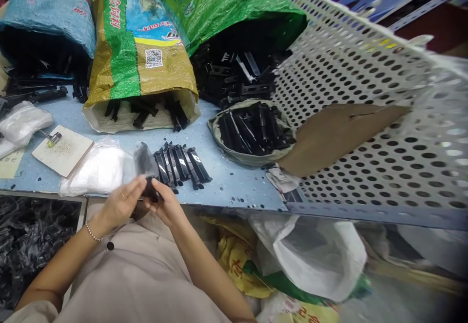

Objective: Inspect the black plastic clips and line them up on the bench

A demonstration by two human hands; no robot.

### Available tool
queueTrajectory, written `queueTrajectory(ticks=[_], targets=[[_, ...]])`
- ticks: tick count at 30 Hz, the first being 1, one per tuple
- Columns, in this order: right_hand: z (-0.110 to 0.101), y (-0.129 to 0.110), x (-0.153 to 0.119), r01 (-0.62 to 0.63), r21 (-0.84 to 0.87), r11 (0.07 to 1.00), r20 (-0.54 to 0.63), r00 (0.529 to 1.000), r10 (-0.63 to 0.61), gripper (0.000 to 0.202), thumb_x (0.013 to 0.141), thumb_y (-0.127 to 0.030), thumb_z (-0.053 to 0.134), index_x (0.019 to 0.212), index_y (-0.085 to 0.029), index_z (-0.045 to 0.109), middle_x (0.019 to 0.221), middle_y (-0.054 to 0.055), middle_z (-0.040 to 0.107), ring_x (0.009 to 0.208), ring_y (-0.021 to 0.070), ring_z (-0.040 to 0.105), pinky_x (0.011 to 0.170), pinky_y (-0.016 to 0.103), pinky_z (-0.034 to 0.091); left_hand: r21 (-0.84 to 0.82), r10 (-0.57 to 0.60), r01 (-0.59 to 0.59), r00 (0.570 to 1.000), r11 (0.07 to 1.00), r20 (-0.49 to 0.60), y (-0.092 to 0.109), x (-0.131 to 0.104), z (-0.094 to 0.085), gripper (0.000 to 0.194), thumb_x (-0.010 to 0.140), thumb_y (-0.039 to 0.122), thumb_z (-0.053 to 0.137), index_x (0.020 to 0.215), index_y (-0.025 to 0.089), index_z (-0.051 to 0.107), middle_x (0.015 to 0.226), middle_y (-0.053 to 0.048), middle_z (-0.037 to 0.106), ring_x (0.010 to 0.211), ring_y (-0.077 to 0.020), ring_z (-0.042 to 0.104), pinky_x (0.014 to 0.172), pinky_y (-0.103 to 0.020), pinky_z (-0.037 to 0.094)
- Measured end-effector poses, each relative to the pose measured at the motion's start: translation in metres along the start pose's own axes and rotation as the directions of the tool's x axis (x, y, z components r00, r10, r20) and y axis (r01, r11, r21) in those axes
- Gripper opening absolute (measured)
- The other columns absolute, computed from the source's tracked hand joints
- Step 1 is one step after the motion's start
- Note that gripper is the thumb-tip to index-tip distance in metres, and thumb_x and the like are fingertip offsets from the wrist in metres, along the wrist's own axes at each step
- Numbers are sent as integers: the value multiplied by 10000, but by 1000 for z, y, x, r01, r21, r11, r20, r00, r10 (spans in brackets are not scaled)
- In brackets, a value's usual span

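My left hand [122,203], with a ring and a beaded bracelet, pinches the near end of a small clear plastic bag [144,159] that looks dark inside. My right hand [167,202] is closed around black plastic parts [151,190] at the mouth of that bag. Both hands meet at the table's front edge, and the fingers partly hide what they hold. Just beyond lies a row of long black plastic clips [182,165], set side by side. Left of the hands is a stack of clear plastic bags [97,167].
Behind stand a blue sack [51,6], a gold-and-green sack [146,65] and a green sack [234,6], with black parts spilling out. A cloth-lined bowl [234,156] of black parts sits right, beside a perforated white panel [343,69]. A white board [62,150] lies left.
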State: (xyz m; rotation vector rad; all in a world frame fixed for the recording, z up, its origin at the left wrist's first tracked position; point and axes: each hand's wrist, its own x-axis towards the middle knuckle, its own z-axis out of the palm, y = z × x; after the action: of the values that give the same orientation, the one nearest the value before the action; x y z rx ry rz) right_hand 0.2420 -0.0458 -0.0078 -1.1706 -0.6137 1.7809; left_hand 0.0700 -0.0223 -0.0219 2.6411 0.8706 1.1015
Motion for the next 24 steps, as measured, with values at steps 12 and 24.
queueTrajectory(ticks=[12, 24], targets=[[5, -27, -15, 415, -709, 569, 383, 905, -183, 393, 992, -414, 501, 1331, -220, 548, 1183, 114, 622, 1017, 230, 616, 902, 395, 502, -20, -582, 631, 726, 775, 366, 30, -86, -198, 516, 790, 161, 530, 1199, 437, 682, 1216, -9, 703, 1120, -248, 678, 958, -377, 581], [-13, -28, 15, -83, -965, -249, -33, 980, -197, 421, 959, -281, 539, 1325, -88, 462, 1109, 225, 645, 946, 304, 682, 727, 338, 492, -10, -814, 865, 475, 501, 334, -36, -113, -118, 308, 864, 363, 579, 1112, 212, 679, 1083, -75, 709, 938, -222, 695, 878, -353, 552]])
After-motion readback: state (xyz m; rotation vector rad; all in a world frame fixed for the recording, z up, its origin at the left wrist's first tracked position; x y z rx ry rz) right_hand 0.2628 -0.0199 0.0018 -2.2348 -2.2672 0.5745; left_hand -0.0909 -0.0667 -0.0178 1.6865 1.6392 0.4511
